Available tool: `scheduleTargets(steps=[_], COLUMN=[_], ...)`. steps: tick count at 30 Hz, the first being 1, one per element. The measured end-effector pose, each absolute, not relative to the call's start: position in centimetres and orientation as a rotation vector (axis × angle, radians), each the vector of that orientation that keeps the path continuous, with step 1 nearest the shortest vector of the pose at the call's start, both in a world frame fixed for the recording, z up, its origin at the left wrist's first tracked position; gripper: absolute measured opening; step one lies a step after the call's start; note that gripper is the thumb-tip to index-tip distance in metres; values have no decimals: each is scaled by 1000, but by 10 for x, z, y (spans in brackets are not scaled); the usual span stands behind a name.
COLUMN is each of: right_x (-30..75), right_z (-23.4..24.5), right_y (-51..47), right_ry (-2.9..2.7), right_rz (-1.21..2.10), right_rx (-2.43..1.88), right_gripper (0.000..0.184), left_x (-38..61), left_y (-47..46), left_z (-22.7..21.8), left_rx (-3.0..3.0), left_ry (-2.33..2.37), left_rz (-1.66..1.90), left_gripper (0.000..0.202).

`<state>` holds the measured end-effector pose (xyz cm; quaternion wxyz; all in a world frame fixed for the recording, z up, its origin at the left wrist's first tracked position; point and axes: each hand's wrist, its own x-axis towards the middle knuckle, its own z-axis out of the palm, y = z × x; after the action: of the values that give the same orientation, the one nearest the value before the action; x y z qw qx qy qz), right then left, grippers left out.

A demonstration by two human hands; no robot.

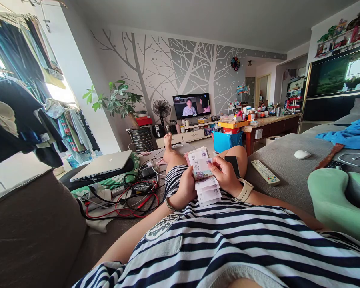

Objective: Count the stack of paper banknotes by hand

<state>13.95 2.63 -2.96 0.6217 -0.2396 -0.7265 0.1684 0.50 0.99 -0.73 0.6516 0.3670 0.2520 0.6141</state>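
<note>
Both my hands are closed on a bundle of banknotes (202,173) above my lap. My left hand (187,185) grips the left edge of the notes. At their right side, my right hand (226,175) pinches the top note between thumb and fingers; a figure 5 shows on it. Several pale notes (208,193) hang fanned below, over my striped clothing. More notes (197,155), some pinkish, stick out beyond my hands. A dark phone (232,164) rests on my leg just past my right hand.
On the sofa to the right lie a remote control (265,172), a white mouse (302,154) and a green neck pillow (333,200). To the left are a laptop (105,164) and tangled cables (138,194). A television (192,106) and a cluttered table (273,122) stand farther off.
</note>
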Motion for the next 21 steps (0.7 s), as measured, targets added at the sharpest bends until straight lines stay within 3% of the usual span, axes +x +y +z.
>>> scheduleTargets(steps=[21], right_x=[140], right_z=[-26], right_y=[21], right_ry=[-1690], right_rz=[337], right_rx=[-548], right_gripper=[36], left_x=[3], left_y=[11], left_z=[-11], left_rx=[910], left_ry=[544], left_rz=[1380], left_gripper=[35])
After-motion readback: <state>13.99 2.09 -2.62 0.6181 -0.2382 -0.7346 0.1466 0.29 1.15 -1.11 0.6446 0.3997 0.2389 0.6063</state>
